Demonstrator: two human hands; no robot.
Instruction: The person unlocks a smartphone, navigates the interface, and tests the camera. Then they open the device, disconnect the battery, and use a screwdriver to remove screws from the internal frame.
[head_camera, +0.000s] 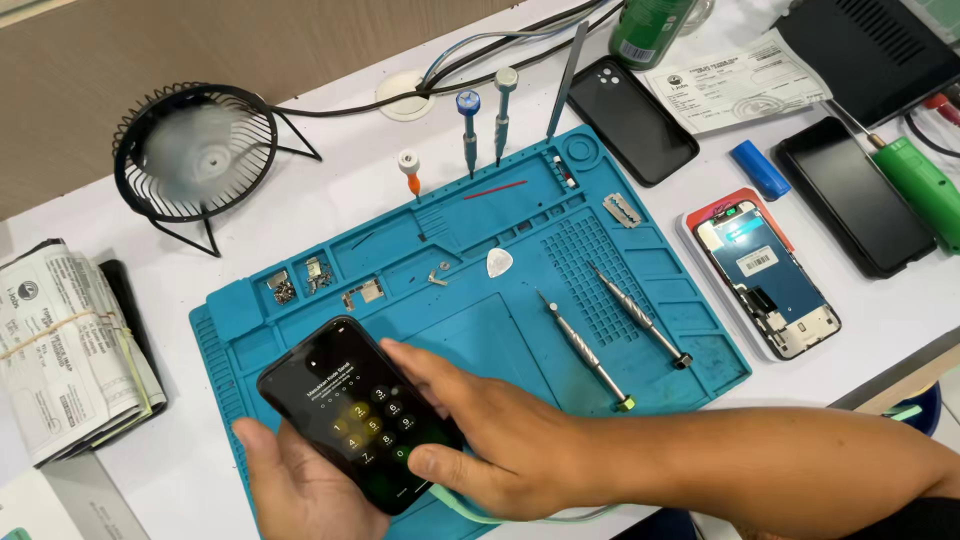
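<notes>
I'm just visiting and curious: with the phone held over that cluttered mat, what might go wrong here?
The phone rests only in the left hand while the right hand taps; it might slip. Dropped, it could scatter the small loose parts in the blue mat's trays. A sleeve could roll the screwdrivers.

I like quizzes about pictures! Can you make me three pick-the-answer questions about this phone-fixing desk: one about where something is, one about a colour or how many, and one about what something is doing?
1. Where is the small black fan?
A. behind the mat's left end
B. on the mat
C. in a hand

2. What colour is the work mat?
A. red
B. blue
C. yellow

3. The screen of the phone in the left hand is:
A. dark
B. cracked off
C. lit, showing a keypad

Answers: 1 A, it stands on the white table past the mat. 2 B, the mat is blue. 3 C, number keys glow under the right hand.
</notes>
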